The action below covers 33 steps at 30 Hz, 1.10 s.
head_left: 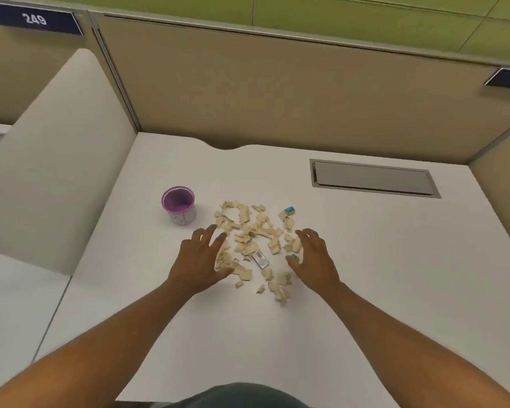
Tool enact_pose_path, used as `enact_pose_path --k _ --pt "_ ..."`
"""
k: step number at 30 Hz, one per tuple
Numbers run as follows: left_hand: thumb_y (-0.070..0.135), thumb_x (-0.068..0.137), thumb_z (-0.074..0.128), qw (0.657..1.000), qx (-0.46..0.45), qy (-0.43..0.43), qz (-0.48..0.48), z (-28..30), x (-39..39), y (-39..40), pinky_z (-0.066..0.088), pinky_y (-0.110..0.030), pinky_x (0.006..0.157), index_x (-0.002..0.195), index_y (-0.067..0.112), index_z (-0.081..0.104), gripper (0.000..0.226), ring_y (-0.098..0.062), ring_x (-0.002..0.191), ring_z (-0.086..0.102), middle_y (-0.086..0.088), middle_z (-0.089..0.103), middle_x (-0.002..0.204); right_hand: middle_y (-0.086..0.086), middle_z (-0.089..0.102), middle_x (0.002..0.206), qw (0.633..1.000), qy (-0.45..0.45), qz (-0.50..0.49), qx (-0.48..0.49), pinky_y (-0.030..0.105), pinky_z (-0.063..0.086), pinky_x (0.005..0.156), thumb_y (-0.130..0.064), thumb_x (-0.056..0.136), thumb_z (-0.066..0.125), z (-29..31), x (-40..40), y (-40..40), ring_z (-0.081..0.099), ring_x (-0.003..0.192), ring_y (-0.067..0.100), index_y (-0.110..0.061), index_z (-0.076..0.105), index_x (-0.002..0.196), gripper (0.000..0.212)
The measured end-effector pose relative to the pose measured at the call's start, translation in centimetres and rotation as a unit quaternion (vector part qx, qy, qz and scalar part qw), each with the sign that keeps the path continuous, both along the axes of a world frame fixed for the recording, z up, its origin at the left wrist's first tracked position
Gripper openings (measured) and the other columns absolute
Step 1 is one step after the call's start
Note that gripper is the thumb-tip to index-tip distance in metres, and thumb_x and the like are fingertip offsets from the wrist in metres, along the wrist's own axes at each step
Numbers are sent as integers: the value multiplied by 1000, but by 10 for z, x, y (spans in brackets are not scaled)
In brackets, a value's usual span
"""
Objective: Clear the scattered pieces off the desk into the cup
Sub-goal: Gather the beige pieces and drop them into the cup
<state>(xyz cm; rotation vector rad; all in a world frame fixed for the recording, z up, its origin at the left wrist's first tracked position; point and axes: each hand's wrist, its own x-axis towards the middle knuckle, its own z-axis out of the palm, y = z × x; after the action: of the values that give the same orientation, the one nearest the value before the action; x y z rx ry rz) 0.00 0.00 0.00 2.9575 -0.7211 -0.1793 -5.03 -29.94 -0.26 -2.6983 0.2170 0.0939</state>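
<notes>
Flanking the scattered pieces (249, 240) mid-desk (365, 275), the left hand (199, 260) and right hand (312, 260) are spread, empty — gathering seems begun, so an inward sweep is called for before the cup (179, 204), just left, is filled.

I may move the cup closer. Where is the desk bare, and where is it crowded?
Bare: the white desk right of the right hand, the near strip between the forearms, and behind the purple cup. Crowded: the beige scattered paper pieces between the left hand and the right.
</notes>
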Motion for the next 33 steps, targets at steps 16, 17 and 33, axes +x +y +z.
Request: enact_pose_path --k 16,17,33 --pt "65 71 82 980 23 196 17 -62 41 -23 56 -48 96 163 46 10 119 -36 137 37 2 -9 175 3 7 169 972 224 68 16 43 40 111 -38 73 88 -48 95 1 25 145 36 -36 14 161 115" --pt "64 73 82 980 25 196 10 -65 43 -25 56 -47 96 163 45 13 114 -35 137 37 1 -5 176 4 9 169 972 221 84 0 42 42 109 -38 76 84 -51 95 4 25 144 36 -38 17 160 108" --pt "2 93 56 973 -84 206 56 -67 62 -36 47 -31 96 121 11 77 36 -28 119 64 -8 72 123 7 68 113 989 89 117 -24 32 51 90 0 92 53 -64 79 30 65 106 24 -9 76 112 31"
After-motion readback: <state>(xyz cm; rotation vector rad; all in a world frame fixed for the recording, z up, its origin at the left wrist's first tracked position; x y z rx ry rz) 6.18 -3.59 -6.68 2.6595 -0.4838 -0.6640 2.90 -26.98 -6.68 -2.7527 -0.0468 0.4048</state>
